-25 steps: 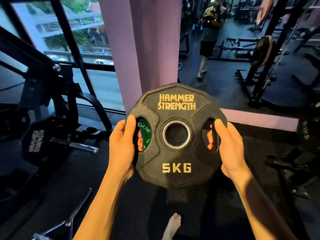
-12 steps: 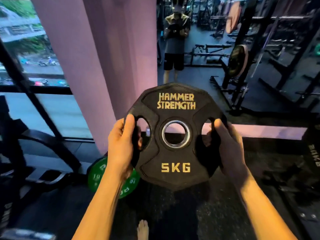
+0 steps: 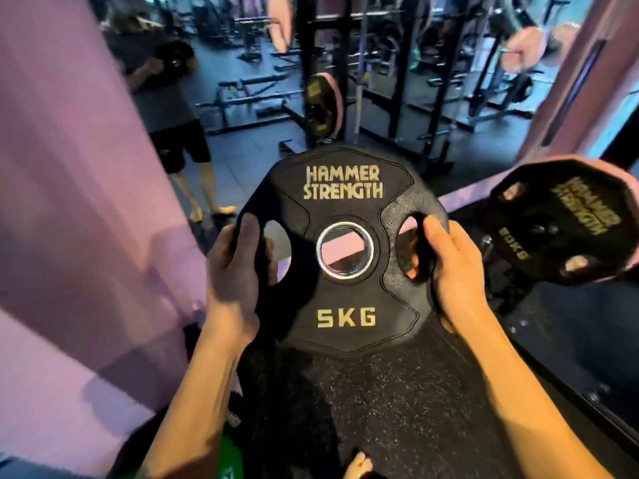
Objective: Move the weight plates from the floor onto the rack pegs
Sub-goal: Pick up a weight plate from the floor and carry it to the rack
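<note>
A black 5 kg weight plate with gold "Hammer Strength" lettering is held upright in front of me, above the floor. My left hand grips its left handle slot, fingers curled through. My right hand grips the right slot the same way. Through the steel centre ring I see pink wall. At the right edge a black 20 kg plate hangs tilted on dark equipment. A green plate lies low on the floor by my left forearm, mostly hidden.
A pink pillar fills the left side. Ahead is a mirror showing a person's reflection and black racks. A black frame runs along the right. Speckled black rubber flooring lies below, with a bare foot at the bottom.
My view has swung to the right while both hands keep the 5 kg plate centred. The window and left machine have left the frame; the 20 kg plate has come in at the right.
</note>
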`<state>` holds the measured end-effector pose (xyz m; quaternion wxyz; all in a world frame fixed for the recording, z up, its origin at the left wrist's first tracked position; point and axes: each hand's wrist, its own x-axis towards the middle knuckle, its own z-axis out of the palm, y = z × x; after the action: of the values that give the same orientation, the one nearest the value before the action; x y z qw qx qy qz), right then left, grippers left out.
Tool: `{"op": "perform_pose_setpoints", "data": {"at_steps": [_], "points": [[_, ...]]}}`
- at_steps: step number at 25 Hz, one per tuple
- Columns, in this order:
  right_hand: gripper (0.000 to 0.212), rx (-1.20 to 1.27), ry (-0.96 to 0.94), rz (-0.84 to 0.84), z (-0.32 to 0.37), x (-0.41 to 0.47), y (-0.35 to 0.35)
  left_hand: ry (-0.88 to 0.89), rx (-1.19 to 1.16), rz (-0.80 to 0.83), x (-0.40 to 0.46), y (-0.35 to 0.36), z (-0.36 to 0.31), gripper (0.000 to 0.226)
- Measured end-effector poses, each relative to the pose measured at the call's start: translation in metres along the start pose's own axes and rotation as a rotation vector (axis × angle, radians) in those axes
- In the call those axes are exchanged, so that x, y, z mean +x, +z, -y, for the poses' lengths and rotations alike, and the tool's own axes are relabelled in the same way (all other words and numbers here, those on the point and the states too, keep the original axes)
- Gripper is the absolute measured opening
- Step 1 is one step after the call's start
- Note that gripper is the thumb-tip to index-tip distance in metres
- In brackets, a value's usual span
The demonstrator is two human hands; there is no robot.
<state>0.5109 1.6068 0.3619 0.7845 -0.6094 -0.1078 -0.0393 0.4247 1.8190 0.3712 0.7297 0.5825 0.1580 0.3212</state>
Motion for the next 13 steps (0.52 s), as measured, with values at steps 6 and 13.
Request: {"op": "perform_pose_setpoints", "data": {"at_steps": [6, 13], "points": [[0.039, -0.106, -0.128, -0.293, -0.008, 0.073, -0.035, -0.050, -0.060, 0.392, 0.109, 0.096, 0.040, 0.038], [0.039, -0.170, -0.183, -0.617, 0.006, 0.137, -0.081, -0.141, -0.163, 0.735, 0.185, 0.226, 0.071, 0.031]]}}
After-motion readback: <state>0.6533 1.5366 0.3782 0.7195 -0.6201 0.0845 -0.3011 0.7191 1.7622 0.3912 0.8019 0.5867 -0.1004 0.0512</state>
